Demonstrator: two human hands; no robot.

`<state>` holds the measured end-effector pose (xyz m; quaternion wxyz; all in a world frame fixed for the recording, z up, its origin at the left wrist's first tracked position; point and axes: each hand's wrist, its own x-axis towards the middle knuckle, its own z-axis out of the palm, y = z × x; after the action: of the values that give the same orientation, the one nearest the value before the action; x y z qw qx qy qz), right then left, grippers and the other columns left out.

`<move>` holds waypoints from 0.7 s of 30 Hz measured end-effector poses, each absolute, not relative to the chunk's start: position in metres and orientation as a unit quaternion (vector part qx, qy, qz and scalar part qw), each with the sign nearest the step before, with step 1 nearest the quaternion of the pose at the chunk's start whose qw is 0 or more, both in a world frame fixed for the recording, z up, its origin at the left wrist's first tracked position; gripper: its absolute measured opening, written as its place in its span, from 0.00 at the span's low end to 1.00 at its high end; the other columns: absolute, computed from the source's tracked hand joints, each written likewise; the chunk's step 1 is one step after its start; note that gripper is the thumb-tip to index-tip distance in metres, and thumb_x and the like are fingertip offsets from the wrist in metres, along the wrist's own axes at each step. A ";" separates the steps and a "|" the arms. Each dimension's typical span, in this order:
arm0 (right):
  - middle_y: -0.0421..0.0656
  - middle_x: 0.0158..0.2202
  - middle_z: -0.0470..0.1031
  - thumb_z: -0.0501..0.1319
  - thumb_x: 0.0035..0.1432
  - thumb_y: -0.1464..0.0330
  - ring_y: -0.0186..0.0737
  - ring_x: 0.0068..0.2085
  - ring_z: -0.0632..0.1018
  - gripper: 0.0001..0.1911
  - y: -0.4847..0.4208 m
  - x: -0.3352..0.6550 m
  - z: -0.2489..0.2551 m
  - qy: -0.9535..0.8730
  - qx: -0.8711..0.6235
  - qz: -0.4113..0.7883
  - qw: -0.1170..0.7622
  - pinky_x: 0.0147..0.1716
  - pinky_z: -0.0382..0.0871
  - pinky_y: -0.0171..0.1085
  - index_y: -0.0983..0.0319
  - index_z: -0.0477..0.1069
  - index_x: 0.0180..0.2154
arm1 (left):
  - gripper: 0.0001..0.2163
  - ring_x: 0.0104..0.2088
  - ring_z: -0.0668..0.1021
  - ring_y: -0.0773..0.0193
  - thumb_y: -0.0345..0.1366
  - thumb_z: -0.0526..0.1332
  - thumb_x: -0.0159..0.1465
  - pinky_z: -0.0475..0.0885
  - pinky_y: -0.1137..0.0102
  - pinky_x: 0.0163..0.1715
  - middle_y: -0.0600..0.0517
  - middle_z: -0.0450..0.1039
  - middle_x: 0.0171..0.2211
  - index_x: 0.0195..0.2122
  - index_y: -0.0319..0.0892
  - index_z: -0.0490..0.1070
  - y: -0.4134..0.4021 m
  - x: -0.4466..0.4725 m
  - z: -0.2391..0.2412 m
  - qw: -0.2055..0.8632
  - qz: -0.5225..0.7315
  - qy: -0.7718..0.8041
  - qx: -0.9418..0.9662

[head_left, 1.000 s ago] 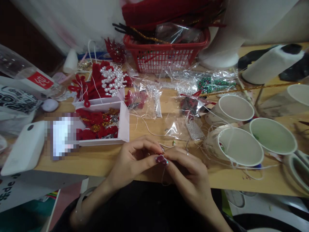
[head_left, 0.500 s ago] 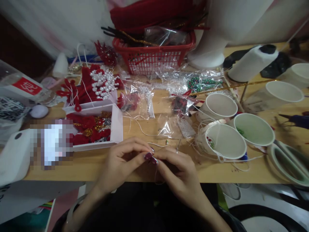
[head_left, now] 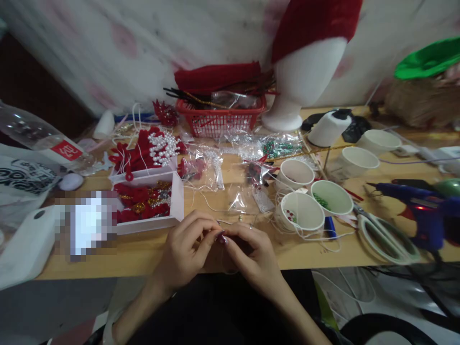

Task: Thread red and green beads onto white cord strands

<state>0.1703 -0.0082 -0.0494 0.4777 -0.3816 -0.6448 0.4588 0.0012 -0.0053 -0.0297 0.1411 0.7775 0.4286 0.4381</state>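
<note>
Seen from the head-worn camera, a person's left hand (head_left: 187, 247) and right hand (head_left: 255, 249) meet fingertip to fingertip above the near edge of a wooden table (head_left: 136, 254), pinched together as they were a second ago. Both are nearly closed, the other fingers curled; whatever lies in the pinch is too small and too hidden by the fingers to identify. The view has swung up and to the right since the earlier frames, bringing in a plush red hat (head_left: 319, 28) on a smooth white mannequin head (head_left: 305, 72) at one o'clock from the fingertips, and most of a blue glue gun (head_left: 422, 208) at three.

Just beyond the fingers, at twelve, lie a thin white cord (head_left: 224, 222) and a small round bead (head_left: 240, 218). Crinkled clear packets (head_left: 237, 197) sit near, at one. At ten, a shallow white box (head_left: 177, 196) holds fuzzy red pieces (head_left: 129, 194); glossy pearl beads (head_left: 163, 149) cluster at eleven.

Toward two o'clock, a round paper cup (head_left: 309, 208) holds red and green beads, with a cup of green beads (head_left: 321, 201) beside it. Loose string (head_left: 334, 239) loops around the nearer cup, cluttering that side. Pale-handled scissors (head_left: 386, 237) rest at three, and a latticed red plastic basket (head_left: 223, 122) stands at the back, at twelve.
</note>
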 end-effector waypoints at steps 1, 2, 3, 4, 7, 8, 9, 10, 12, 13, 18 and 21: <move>0.41 0.34 0.82 0.62 0.61 0.73 0.35 0.34 0.80 0.10 -0.008 0.170 -0.049 -0.645 -0.383 0.455 0.480 0.35 0.71 0.33 0.59 0.81 0.41 | 0.05 0.36 0.76 0.71 0.25 0.59 0.66 0.71 0.78 0.37 0.53 0.73 0.33 0.35 0.40 0.71 -0.006 0.001 -0.030 0.142 0.438 0.431 0.776; 0.41 0.34 0.82 0.62 0.61 0.73 0.35 0.34 0.80 0.10 -0.008 0.169 -0.049 -0.646 -0.384 0.449 0.483 0.35 0.71 0.33 0.59 0.81 0.41 | 0.05 0.37 0.77 0.71 0.25 0.59 0.66 0.71 0.77 0.37 0.53 0.73 0.34 0.35 0.41 0.71 -0.007 0.000 -0.031 0.143 0.438 0.433 0.774; 0.42 0.34 0.83 0.62 0.61 0.73 0.36 0.34 0.80 0.10 -0.008 0.168 -0.049 -0.648 -0.385 0.442 0.486 0.35 0.72 0.33 0.59 0.81 0.41 | 0.05 0.37 0.77 0.70 0.26 0.59 0.67 0.72 0.77 0.37 0.54 0.74 0.34 0.36 0.41 0.71 -0.007 0.000 -0.032 0.144 0.439 0.435 0.773; 0.42 0.34 0.83 0.62 0.61 0.72 0.36 0.34 0.81 0.10 -0.007 0.168 -0.048 -0.651 -0.386 0.435 0.488 0.35 0.72 0.33 0.60 0.81 0.41 | 0.05 0.37 0.77 0.70 0.26 0.59 0.67 0.72 0.76 0.38 0.54 0.74 0.34 0.36 0.42 0.72 -0.008 0.000 -0.033 0.146 0.440 0.437 0.770; 0.43 0.32 0.84 0.62 0.61 0.71 0.37 0.33 0.82 0.08 -0.006 0.167 -0.048 -0.662 -0.383 0.419 0.490 0.33 0.73 0.32 0.60 0.82 0.38 | 0.05 0.36 0.77 0.69 0.28 0.59 0.67 0.72 0.75 0.37 0.53 0.74 0.34 0.35 0.43 0.72 -0.011 -0.002 -0.036 0.163 0.444 0.449 0.759; 0.43 0.32 0.84 0.62 0.61 0.71 0.37 0.32 0.82 0.08 -0.006 0.166 -0.049 -0.666 -0.383 0.413 0.490 0.32 0.73 0.32 0.60 0.82 0.37 | 0.05 0.35 0.77 0.68 0.29 0.59 0.67 0.72 0.75 0.36 0.53 0.74 0.34 0.35 0.43 0.73 -0.011 -0.002 -0.038 0.170 0.445 0.452 0.754; 0.43 0.31 0.84 0.62 0.61 0.70 0.37 0.31 0.82 0.08 -0.006 0.166 -0.049 -0.671 -0.382 0.405 0.490 0.32 0.73 0.32 0.61 0.82 0.36 | 0.06 0.34 0.77 0.67 0.30 0.58 0.68 0.72 0.74 0.35 0.53 0.74 0.33 0.35 0.43 0.73 -0.011 -0.002 -0.039 0.178 0.446 0.454 0.751; 0.43 0.30 0.84 0.62 0.61 0.70 0.37 0.31 0.82 0.08 -0.006 0.165 -0.050 -0.675 -0.383 0.396 0.490 0.31 0.73 0.32 0.61 0.82 0.35 | 0.06 0.34 0.77 0.67 0.31 0.58 0.68 0.72 0.73 0.34 0.52 0.74 0.33 0.34 0.43 0.73 -0.011 -0.002 -0.039 0.186 0.447 0.456 0.747; 0.43 0.30 0.84 0.62 0.61 0.70 0.38 0.31 0.82 0.08 -0.006 0.164 -0.052 -0.684 -0.388 0.371 0.495 0.31 0.73 0.32 0.62 0.81 0.34 | 0.07 0.35 0.77 0.65 0.33 0.58 0.68 0.73 0.72 0.35 0.51 0.75 0.33 0.33 0.42 0.73 -0.010 -0.002 -0.040 0.211 0.452 0.461 0.734; 0.44 0.29 0.83 0.62 0.61 0.70 0.37 0.30 0.82 0.08 -0.007 0.163 -0.053 -0.688 -0.392 0.356 0.497 0.30 0.72 0.32 0.62 0.81 0.34 | 0.08 0.34 0.78 0.65 0.35 0.58 0.68 0.73 0.72 0.34 0.50 0.75 0.34 0.33 0.42 0.73 -0.010 -0.002 -0.039 0.237 0.454 0.468 0.720; 0.43 0.29 0.82 0.62 0.58 0.72 0.39 0.31 0.80 0.06 -0.012 0.163 -0.050 -0.719 -0.403 0.269 0.499 0.32 0.70 0.34 0.61 0.79 0.33 | 0.16 0.22 0.77 0.66 0.51 0.60 0.65 0.70 0.73 0.18 0.48 0.79 0.31 0.35 0.41 0.67 -0.014 -0.006 -0.022 0.525 0.479 0.434 0.554; 0.43 0.32 0.82 0.62 0.59 0.72 0.40 0.35 0.80 0.05 -0.014 0.166 -0.042 -0.726 -0.408 0.222 0.506 0.37 0.71 0.36 0.60 0.77 0.33 | 0.17 0.34 0.83 0.59 0.48 0.68 0.59 0.79 0.67 0.34 0.45 0.81 0.37 0.31 0.42 0.65 -0.019 -0.014 -0.008 0.593 0.573 0.357 0.440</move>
<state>0.1659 -0.0136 -0.0421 0.5065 -0.4081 -0.7264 0.2220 -0.0140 -0.0188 -0.0076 0.5927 0.4401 0.3566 0.5725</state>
